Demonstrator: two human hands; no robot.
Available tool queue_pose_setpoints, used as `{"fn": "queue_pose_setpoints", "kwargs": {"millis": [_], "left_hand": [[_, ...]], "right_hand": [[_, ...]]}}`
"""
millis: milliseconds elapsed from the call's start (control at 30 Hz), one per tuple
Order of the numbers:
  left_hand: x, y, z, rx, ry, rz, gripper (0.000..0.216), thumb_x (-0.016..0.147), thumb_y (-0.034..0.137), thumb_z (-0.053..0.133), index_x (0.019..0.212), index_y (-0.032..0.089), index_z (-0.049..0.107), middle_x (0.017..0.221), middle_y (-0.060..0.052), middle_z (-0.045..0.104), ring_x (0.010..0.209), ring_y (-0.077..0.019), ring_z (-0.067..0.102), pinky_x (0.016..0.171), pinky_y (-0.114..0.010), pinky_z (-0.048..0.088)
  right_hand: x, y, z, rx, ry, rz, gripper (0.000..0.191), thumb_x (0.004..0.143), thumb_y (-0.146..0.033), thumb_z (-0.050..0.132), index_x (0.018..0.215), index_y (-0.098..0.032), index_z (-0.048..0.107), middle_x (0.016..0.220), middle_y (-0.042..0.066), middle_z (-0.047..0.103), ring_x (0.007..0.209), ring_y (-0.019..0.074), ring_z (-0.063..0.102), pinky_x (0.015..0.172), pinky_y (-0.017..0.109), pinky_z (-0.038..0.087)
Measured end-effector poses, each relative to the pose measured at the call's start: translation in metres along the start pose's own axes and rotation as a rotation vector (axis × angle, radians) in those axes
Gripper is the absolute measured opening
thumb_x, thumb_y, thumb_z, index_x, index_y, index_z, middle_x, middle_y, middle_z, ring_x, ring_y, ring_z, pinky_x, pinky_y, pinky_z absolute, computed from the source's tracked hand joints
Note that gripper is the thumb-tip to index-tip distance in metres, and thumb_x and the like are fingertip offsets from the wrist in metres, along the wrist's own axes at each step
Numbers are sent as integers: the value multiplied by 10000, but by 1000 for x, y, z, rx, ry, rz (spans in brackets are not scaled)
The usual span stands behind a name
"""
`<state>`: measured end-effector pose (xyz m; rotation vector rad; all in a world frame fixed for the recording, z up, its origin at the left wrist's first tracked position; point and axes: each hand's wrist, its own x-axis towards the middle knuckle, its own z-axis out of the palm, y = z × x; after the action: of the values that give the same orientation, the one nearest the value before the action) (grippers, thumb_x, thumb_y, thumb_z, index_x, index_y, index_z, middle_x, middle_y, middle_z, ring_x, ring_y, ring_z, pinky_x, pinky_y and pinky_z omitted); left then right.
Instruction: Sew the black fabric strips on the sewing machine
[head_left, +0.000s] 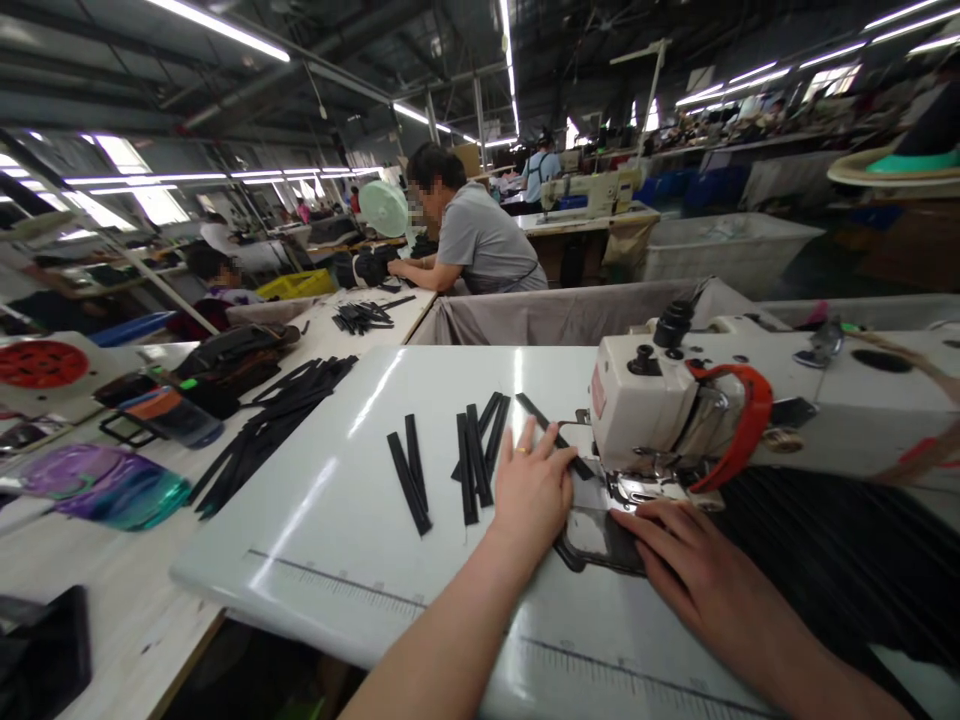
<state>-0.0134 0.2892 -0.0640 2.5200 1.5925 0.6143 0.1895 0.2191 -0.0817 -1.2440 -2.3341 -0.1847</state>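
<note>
My left hand [534, 478] lies on the white sewing machine table with its fingers spread. Its fingertips meet a black fabric strip [544, 420] that slants towards the presser foot [634, 490]. My right hand [686, 550] rests flat beside the machine's metal plate [592, 532], fingers stretched out and pointing at the foot; I see nothing gripped in it. The white sewing machine head [637, 400], with an orange-red lever guard, stands just beyond both hands. Left of my left hand, several short black strips [471, 465] lie loosely, two of them [411, 475] apart from the others.
A pile of long black strips [277, 425] lies on the side table, near a purple-teal bottle [105, 485] and a blue jug [176, 415]. Dark material [840, 550] covers the right side. A co-worker [484, 235] sits ahead, beyond a grey cloth-lined bin [525, 312].
</note>
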Motion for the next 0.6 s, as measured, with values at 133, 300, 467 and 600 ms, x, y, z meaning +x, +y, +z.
{"fn": "queue_pose_setpoints", "kwargs": {"millis": [133, 300, 467, 600], "left_hand": [[0, -24, -20, 17, -7, -193, 301, 861, 141, 481, 935, 262, 747, 1236, 1, 687, 1262, -259, 534, 1181, -520, 225], [-4, -51, -45, 45, 56, -384, 322, 842, 114, 460, 765, 219, 754, 929, -49, 772, 1037, -235, 654, 1154, -488, 261], [-3, -53, -48, 89, 129, -383, 315, 824, 78, 458, 669, 169, 717, 806, -101, 742, 924, -262, 660, 1097, -521, 313], [-4, -32, -37, 33, 224, -212, 321, 730, -28, 476, 770, 199, 700, 868, -40, 727, 973, -208, 622, 976, -404, 431]], "right_hand": [[-1, 2, 1, 24, 15, -4, 308, 973, -267, 397, 1175, -216, 624, 1031, 74, 655, 896, 202, 642, 759, 338, 553], [-3, 5, 4, 18, 74, -25, 313, 975, -297, 399, 1165, -226, 636, 1042, 66, 670, 919, 197, 651, 770, 320, 544], [-1, 6, 4, -28, 165, -78, 302, 974, -301, 398, 1132, -234, 647, 1024, 49, 687, 910, 184, 666, 758, 293, 540], [-3, 10, 10, -22, 195, -98, 289, 956, -304, 427, 1143, -252, 642, 1025, 36, 695, 917, 180, 668, 754, 283, 539]]}}
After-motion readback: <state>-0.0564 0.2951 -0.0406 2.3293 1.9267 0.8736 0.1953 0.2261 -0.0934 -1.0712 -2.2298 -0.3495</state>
